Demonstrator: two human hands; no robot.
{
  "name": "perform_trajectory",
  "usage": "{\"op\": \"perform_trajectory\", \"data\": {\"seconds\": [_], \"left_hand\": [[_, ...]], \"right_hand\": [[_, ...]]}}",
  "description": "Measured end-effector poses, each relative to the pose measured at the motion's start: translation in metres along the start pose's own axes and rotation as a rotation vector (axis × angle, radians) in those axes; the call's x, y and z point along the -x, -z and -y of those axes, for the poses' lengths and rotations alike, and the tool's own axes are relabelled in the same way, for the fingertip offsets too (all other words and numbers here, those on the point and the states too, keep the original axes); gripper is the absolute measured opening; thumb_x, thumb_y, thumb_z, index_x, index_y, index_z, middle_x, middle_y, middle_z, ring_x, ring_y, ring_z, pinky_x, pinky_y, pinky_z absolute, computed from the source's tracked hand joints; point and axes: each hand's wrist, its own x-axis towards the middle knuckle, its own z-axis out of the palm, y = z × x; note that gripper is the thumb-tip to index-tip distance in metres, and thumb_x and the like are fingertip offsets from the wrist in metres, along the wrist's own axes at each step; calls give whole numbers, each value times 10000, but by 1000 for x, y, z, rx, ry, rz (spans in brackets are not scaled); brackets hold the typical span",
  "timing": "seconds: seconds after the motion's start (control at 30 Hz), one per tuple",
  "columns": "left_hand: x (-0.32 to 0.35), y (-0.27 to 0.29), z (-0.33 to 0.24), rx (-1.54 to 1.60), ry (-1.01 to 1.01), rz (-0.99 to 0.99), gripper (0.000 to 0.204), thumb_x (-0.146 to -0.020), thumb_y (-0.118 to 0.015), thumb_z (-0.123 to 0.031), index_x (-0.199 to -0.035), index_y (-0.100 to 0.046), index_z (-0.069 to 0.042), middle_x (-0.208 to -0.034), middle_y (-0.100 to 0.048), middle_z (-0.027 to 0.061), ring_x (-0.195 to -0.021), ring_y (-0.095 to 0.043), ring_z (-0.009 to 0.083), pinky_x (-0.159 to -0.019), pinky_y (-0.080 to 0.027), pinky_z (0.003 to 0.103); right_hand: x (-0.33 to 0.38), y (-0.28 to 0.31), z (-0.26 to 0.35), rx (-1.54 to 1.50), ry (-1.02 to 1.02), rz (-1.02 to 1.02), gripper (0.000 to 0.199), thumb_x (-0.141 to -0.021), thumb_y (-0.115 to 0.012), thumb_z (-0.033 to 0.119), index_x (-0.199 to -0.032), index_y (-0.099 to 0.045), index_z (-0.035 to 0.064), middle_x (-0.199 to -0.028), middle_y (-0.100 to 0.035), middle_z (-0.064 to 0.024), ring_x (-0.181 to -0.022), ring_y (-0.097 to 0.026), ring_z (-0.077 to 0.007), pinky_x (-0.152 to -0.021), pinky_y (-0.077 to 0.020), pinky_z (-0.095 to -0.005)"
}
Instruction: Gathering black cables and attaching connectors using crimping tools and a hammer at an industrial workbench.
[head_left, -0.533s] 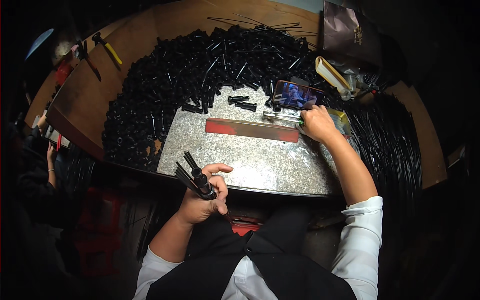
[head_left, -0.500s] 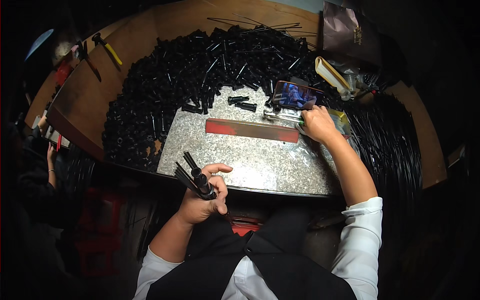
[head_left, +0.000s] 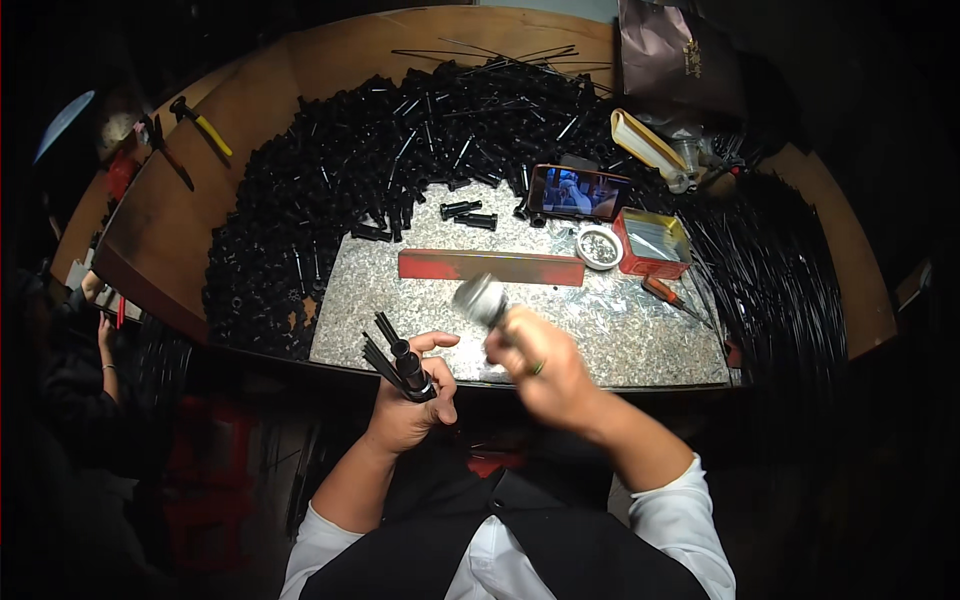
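Note:
My left hand (head_left: pixel 408 412), above the table's front edge, is closed around a black tubular part (head_left: pixel 410 368) standing upright. Several thin black rods (head_left: pixel 380 350) fan out beside the tube from the same grip; its index finger sticks out to the right. To the right, my right hand (head_left: pixel 545 365) grips a shiny metal-headed tool (head_left: pixel 481 298), smeared by motion, so its exact kind is unclear. The tool's head is up and to the left of the fist, apart from the tube. Behind it lies a long red metal bar (head_left: pixel 490 267) with a worn top.
A big heap of black tubular parts (head_left: pixel 330 170) curves around the speckled board (head_left: pixel 350 290). At right are a phone (head_left: pixel 577 192), a white round dish (head_left: pixel 599 262), a red-yellow tin (head_left: pixel 640 268), an orange-handled tool (head_left: pixel 660 290) and black rods (head_left: pixel 790 270). Yellow-handled pliers (head_left: pixel 212 132) hang left.
My right hand has come from beside the phone toward my left hand, bringing the metal tool along. The dish, tin and orange-handled tool are now uncovered. My left hand keeps its grip.

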Motion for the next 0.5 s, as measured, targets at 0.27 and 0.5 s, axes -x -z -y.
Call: {"op": "perform_trajectory", "data": {"seconds": [0.27, 0.5], "left_hand": [[6, 1, 12, -13, -47, -115, 923, -562, -842, -457, -1252, -453, 19, -1075, -555, 18, -976, -534, 107, -856, -435, 263], [7, 0, 11, -24, -49, -99, 918, -571, -832, -475, -1246, -456, 20, -1103, -544, 22, -988, -531, 109, -861, -436, 265]], "right_hand": [[11, -39, 15, -143, -38, 9, 131, -796, -653, 28, -872, -549, -2, -803, -571, -128, -724, -601, -284, -634, -470, -337], [11, -43, 15, -73, -24, -39, 148, -771, -663, 10, -871, -554, 0, -794, -573, -128, -705, -598, -280, -621, -470, -330]]}}
